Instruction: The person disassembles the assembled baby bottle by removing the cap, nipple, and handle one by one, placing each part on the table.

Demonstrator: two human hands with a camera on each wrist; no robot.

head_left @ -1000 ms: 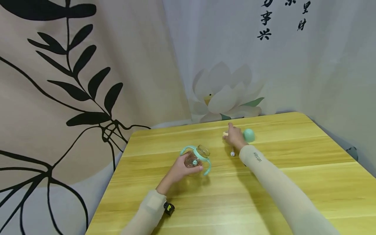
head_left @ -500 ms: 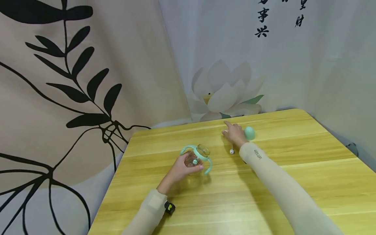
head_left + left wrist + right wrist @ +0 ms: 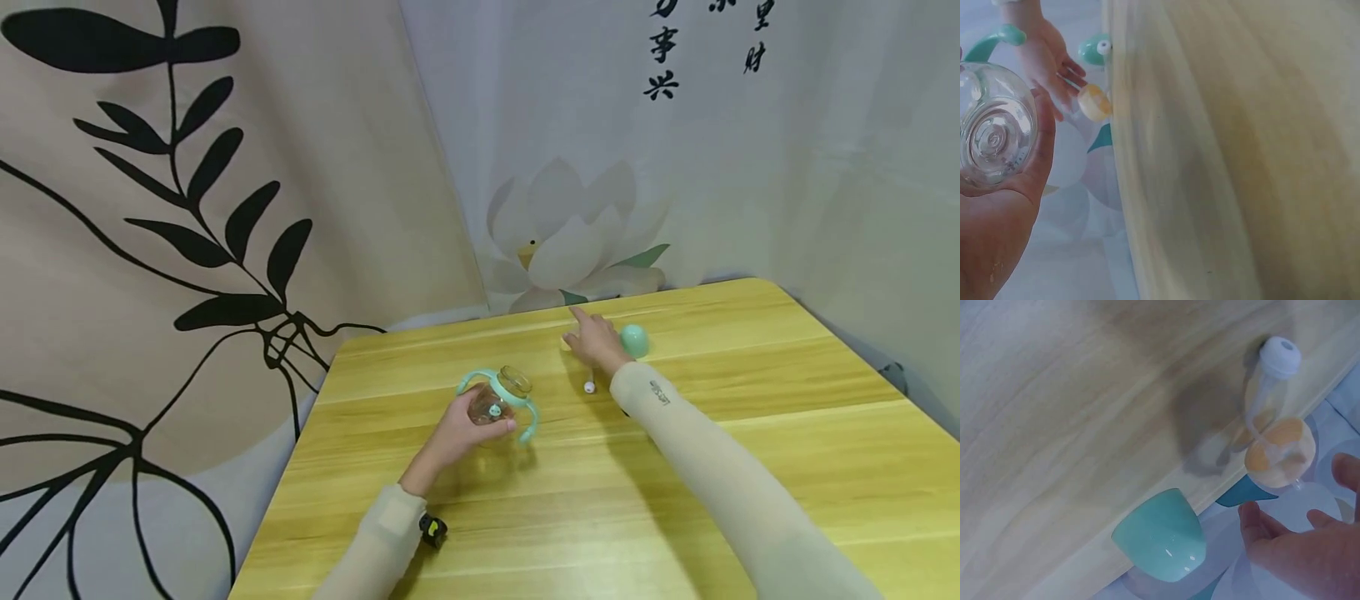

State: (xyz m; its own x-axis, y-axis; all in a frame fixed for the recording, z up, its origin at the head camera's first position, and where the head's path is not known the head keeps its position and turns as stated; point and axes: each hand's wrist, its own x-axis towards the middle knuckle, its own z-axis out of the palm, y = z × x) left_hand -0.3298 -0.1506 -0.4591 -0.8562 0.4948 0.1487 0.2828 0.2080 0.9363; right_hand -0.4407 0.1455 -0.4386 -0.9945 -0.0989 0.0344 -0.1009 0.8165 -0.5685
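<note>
In the head view, my left hand (image 3: 468,429) grips a clear, lidless bottle (image 3: 483,407) with two mint handles, tilted above the table. The bottle's round base (image 3: 994,140) faces the left wrist camera. My right hand (image 3: 597,343) is over the far part of the table, fingers spread and holding nothing. Beside its fingertips, the right wrist view shows a cream-orange ring (image 3: 1291,440) with a clear straw ending in a white weighted tip (image 3: 1280,357). A mint dome-shaped cap (image 3: 1163,536) stands near that hand, also seen in the head view (image 3: 634,341).
The light wooden table (image 3: 420,533) has its far edge just beyond the right hand. Behind it hangs a curtain (image 3: 360,167) printed with black leaves, a pale lotus and dark writing. A small black device (image 3: 432,530) sits at the left wrist.
My right hand's fingers have spread beside the ring, and the hand has shifted slightly. My left hand keeps its grip on the bottle, nearly still. The head view has tilted a little.
</note>
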